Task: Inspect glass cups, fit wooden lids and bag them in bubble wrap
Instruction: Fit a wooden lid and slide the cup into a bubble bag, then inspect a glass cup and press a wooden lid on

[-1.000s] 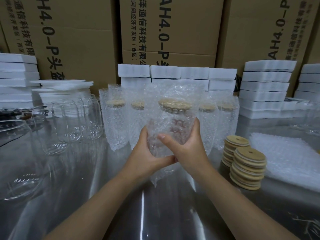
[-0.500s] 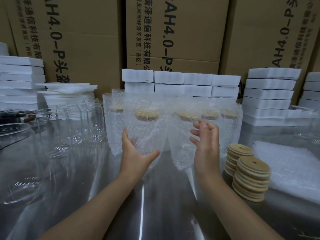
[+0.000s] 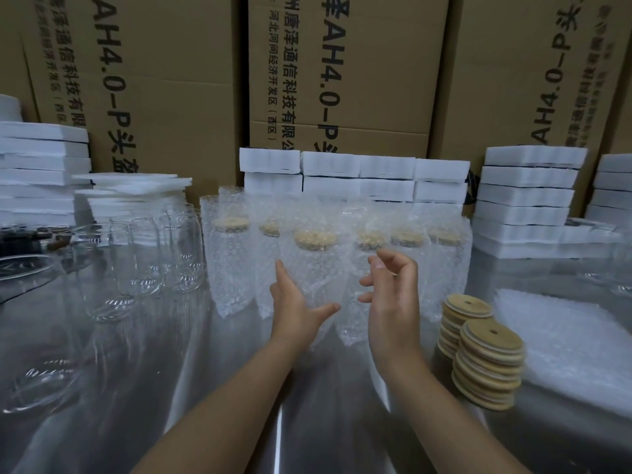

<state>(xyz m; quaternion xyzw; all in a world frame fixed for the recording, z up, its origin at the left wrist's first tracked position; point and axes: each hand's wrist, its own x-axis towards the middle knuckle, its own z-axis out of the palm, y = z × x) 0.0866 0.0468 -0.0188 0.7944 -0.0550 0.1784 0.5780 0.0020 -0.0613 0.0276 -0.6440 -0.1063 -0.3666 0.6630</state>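
A glass cup with a wooden lid, bagged in bubble wrap (image 3: 316, 268), stands upright at the front of a row of several bagged cups (image 3: 407, 254). My left hand (image 3: 294, 307) holds it low down, with the thumb across its front and the fingers up its left side. My right hand (image 3: 393, 299) hovers just right of that cup with loosely curled fingers, holding nothing. Several bare glass cups (image 3: 160, 254) stand to the left. Two stacks of wooden lids (image 3: 485, 357) sit to the right.
A pile of bubble-wrap bags (image 3: 564, 347) lies at the right on the shiny metal table (image 3: 239, 388). White foam blocks (image 3: 526, 196) are stacked along the back, in front of big cardboard boxes (image 3: 342, 73). A large glass (image 3: 30, 336) is at the near left.
My right hand let go of the bagged cup and drew off to the right. My left hand carried the cup forward and set it into the row.
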